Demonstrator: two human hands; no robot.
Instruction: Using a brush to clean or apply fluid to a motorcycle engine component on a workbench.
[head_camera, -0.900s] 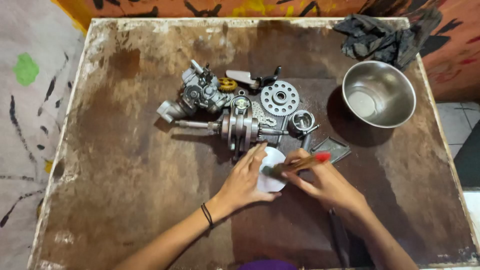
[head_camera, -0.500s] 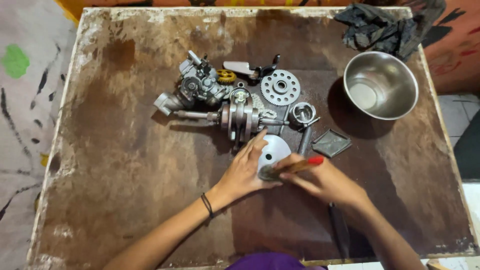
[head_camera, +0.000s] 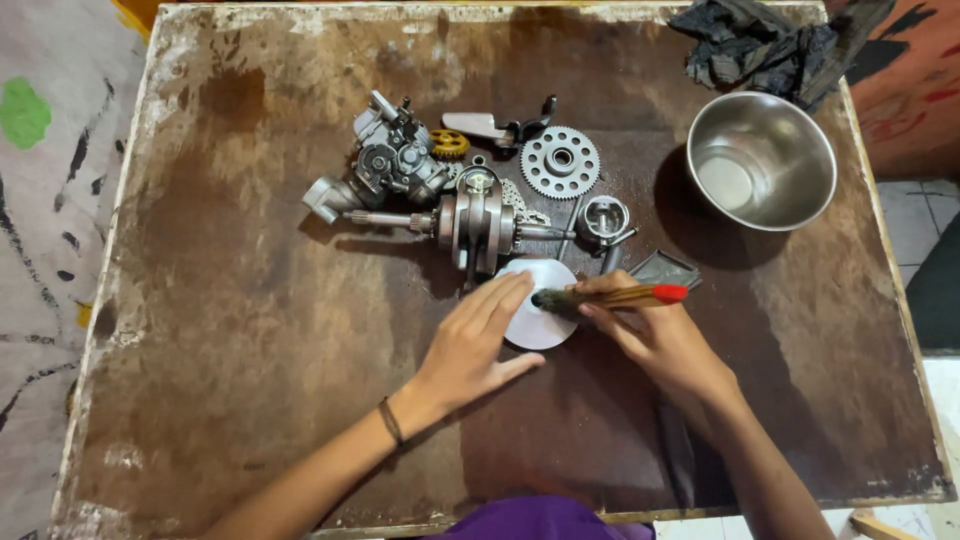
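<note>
Left hand (head_camera: 478, 345) flat and open, fingers spread, pressing down on the near-left rim of a white round disc (head_camera: 540, 318); no closed grip here, only the fingertips holding the disc still. Right hand (head_camera: 655, 335) with its grip closed around a paintbrush (head_camera: 610, 297), wooden handle red at the tip, dark bristles touching the top of the disc. Disc lying flat on the desk (head_camera: 250, 330), about the middle, slightly toward the near edge. Just beyond it, a crankshaft (head_camera: 470, 222) with its shaft pointing toward the left edge, touching or nearly touching the disc's far rim. Further back, a carburettor (head_camera: 385, 165), a toothed sprocket (head_camera: 560, 161) and a small piston (head_camera: 603, 220). Near the far right corner, a steel bowl (head_camera: 760, 160), and behind it a dark rag (head_camera: 760, 45). Black band on the left wrist.
</note>
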